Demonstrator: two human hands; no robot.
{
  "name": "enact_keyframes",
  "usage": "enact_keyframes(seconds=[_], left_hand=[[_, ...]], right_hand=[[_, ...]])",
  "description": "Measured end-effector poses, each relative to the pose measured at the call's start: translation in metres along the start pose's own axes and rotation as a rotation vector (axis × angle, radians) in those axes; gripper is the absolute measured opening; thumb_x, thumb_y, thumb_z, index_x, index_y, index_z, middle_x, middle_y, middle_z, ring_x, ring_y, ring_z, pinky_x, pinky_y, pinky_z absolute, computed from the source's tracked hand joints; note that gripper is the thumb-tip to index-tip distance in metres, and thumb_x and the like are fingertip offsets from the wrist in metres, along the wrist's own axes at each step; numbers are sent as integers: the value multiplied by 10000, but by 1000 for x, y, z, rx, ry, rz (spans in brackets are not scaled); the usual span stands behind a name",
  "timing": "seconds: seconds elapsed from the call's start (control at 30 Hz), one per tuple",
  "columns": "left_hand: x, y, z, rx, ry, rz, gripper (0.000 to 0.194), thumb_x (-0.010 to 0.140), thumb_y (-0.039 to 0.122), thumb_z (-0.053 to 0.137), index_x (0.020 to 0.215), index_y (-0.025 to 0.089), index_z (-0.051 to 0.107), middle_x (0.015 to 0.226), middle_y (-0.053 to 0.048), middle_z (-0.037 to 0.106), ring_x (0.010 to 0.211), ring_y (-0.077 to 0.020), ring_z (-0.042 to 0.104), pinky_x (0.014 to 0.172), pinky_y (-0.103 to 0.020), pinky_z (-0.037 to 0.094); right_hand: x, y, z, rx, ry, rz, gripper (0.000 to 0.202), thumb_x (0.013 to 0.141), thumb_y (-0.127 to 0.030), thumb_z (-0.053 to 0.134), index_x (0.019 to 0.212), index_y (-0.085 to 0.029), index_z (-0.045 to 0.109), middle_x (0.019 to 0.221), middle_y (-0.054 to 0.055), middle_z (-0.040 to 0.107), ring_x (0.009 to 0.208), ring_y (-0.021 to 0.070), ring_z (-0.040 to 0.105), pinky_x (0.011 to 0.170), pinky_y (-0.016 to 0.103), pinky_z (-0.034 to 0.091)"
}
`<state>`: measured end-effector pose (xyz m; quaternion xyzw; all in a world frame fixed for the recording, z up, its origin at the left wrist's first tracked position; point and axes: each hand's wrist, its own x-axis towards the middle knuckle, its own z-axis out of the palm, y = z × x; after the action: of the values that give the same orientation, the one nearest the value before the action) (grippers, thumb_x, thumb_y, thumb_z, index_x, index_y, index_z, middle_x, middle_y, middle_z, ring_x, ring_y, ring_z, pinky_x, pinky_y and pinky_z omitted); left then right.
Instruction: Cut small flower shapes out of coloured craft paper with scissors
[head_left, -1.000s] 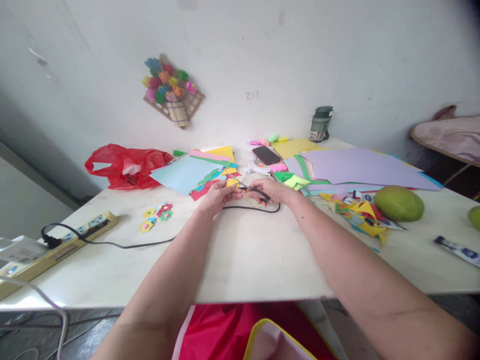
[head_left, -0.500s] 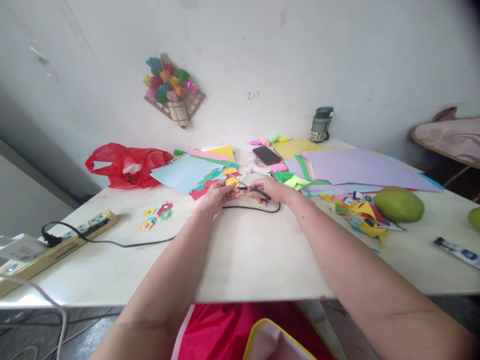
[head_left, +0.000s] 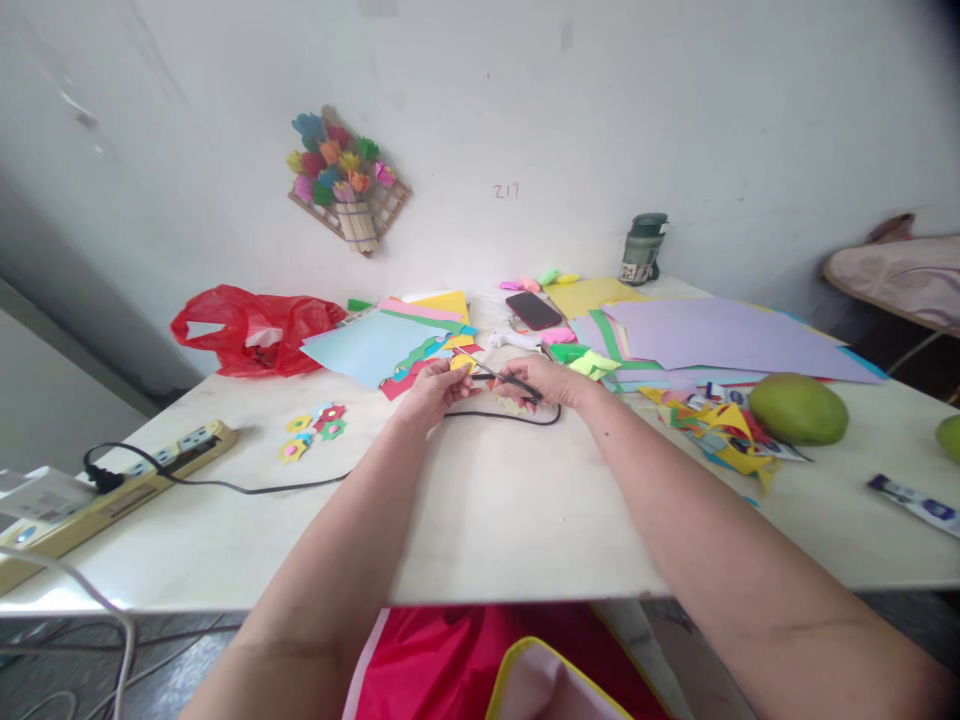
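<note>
My left hand point(head_left: 435, 392) pinches a small piece of yellow paper point(head_left: 463, 363) near the middle of the table. Closed around the dark handles of a pair of scissors point(head_left: 517, 384) is my right hand point(head_left: 551, 380). The scissor blades point left and away, up against the yellow paper; whether they are apart I cannot tell. Just behind my hands lie cut strips of red, green and blue paper point(head_left: 409, 372). A white glue gun point(head_left: 514, 340) rests beyond the scissors. Small paper flowers point(head_left: 315, 430) sit to the left of my left forearm.
A black cord point(head_left: 262, 490) runs from a power strip point(head_left: 202, 445) at left, passing under my arms. Paper scraps point(head_left: 724, 430), a green fruit point(head_left: 799, 408) and purple sheets point(head_left: 720, 335) lie right. A phone point(head_left: 533, 310), a red bag point(head_left: 262, 330) and a bottle point(head_left: 643, 248) stand farther back.
The yellow paper has shifted very slightly in my left hand's fingers. Both hands otherwise keep their places and holds.
</note>
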<state>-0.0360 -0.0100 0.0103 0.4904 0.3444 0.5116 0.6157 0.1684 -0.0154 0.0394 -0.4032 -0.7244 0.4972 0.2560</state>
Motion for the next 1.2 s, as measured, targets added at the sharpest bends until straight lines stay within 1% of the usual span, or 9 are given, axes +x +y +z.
enact_keyframes(seconds=[0.17, 0.37, 0.53, 0.8, 0.93, 1.2], left_hand=[[-2, 3, 2, -10, 11, -16, 235, 690, 229, 753, 742, 131, 546, 565, 29, 589, 449, -41, 502, 676, -248, 542], [-1, 2, 1, -29, 23, -24, 217, 686, 199, 741, 713, 132, 536, 568, 22, 595, 459, -46, 512, 700, -265, 548], [0, 2, 0, -35, 31, -30, 233, 696, 200, 738, 694, 140, 513, 570, 26, 588, 457, -44, 512, 712, -276, 552], [-1, 1, 0, -32, 2, -8, 210, 680, 201, 737, 694, 132, 538, 559, 26, 587, 447, -41, 491, 702, -283, 558], [0, 1, 0, -26, -5, 4, 230, 665, 211, 755, 709, 130, 545, 551, 30, 581, 437, -38, 481, 692, -283, 557], [-1, 1, 0, 7, -41, 5, 244, 634, 222, 777, 682, 128, 556, 561, 24, 587, 436, -36, 471, 687, -283, 557]], right_hand=[[2, 4, -1, -6, -4, -20, 196, 744, -285, 689, 790, -127, 584, 463, -59, 507, 348, 49, 446, 326, 159, 367], [2, 6, -2, -32, -2, -8, 178, 766, -284, 661, 799, -126, 586, 460, -58, 501, 348, 51, 438, 327, 159, 354], [4, 10, -3, -39, -9, -32, 208, 745, -307, 680, 798, -126, 592, 469, -58, 502, 357, 50, 432, 344, 167, 370], [11, 18, -5, -26, -26, -34, 242, 717, -334, 707, 808, -134, 605, 479, -56, 512, 369, 53, 438, 348, 169, 379], [11, 17, -5, 5, -27, -22, 242, 708, -316, 717, 826, -132, 614, 490, -54, 521, 381, 57, 448, 355, 171, 383], [6, 9, -5, -16, -18, 3, 244, 672, -253, 742, 834, -136, 603, 502, -72, 519, 377, 45, 430, 390, 182, 384]])
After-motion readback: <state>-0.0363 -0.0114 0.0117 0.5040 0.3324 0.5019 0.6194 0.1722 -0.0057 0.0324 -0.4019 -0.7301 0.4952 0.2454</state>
